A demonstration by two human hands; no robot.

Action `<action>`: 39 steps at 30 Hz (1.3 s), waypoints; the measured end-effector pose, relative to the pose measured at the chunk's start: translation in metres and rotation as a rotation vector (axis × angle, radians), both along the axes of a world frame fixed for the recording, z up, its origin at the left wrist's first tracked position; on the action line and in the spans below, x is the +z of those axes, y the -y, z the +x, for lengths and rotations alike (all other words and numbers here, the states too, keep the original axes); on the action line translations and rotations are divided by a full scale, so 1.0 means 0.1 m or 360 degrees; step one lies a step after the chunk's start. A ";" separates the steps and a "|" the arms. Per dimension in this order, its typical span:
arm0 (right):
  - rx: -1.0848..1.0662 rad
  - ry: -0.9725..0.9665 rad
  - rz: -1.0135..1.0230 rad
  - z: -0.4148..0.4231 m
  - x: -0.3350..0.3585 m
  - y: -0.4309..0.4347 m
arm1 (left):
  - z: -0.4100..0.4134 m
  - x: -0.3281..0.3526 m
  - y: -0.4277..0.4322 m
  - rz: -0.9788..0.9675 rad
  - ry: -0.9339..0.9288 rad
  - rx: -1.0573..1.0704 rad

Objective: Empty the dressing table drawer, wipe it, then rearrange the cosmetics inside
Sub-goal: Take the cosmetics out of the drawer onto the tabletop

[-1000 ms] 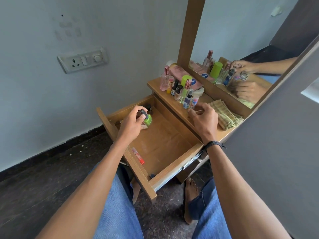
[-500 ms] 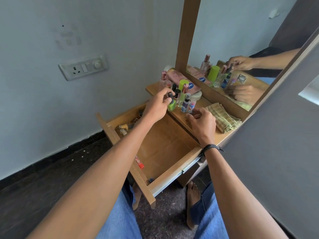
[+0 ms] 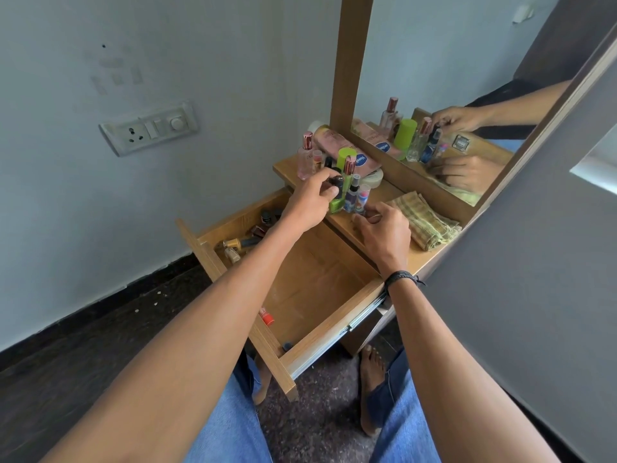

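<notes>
The wooden drawer (image 3: 329,342) is pulled out below the dressing table top (image 3: 384,202). My left hand (image 3: 309,203) pinches the black cap of a green nail polish bottle (image 3: 336,202), whose base sits on the table top beside the other cosmetics (image 3: 347,175). My right hand (image 3: 382,230) rests on the table's front edge with its fingers curled; I cannot tell if it holds anything. Several small bottles (image 3: 240,243) lie in the drawer's far left corner. A red-capped tube (image 3: 266,317) lies along its left wall.
A folded checked cloth (image 3: 425,222) lies on the table to the right of my right hand. The mirror (image 3: 450,95) stands behind the cosmetics. A switch plate (image 3: 148,127) is on the wall at left. My bare foot (image 3: 372,392) is on the dark floor under the drawer.
My left hand lifted the green bottle out of the drawer and carried it up to the table top beside the other cosmetics. My right hand stayed on the table edge.
</notes>
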State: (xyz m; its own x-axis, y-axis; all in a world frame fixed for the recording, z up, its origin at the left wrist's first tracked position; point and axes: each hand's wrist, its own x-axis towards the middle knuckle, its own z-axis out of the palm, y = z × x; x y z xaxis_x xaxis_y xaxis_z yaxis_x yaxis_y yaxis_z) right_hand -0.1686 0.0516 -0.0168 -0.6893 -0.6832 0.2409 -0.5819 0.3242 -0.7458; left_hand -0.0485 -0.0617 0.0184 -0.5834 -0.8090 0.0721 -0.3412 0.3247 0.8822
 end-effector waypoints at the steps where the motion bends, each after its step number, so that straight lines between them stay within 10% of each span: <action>1: -0.0004 0.0003 0.0009 0.00 0.00 0.00 | 0.00 0.00 -0.01 0.0028 -0.0020 0.0010; 15: -0.0085 0.0145 0.0016 -0.02 -0.04 0.04 | 0.66 -0.24 -0.28 0.0142 -0.0119 0.0377; 26: 0.0207 -0.0133 -0.0311 0.35 -0.01 -0.32 | 1.31 -0.62 -0.70 -0.0676 0.1696 -0.0080; 33: 0.1451 -0.0233 0.1173 1.03 -0.10 -0.50 | 1.23 -0.62 -0.71 -0.0601 0.1973 -0.0064; 39: 0.1596 -0.0131 0.1415 1.21 -0.14 -0.47 | 1.21 -0.63 -0.70 -0.0538 0.2061 -0.0075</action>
State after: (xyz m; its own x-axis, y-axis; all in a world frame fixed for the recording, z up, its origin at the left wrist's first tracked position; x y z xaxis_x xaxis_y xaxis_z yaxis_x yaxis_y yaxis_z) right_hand -0.0480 0.0986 -0.0304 0.1923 -0.8265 -0.5291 -0.8848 0.0872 -0.4578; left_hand 0.0723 0.0082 -0.0449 -0.4098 -0.8386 -0.3588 -0.8472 0.4957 -0.1911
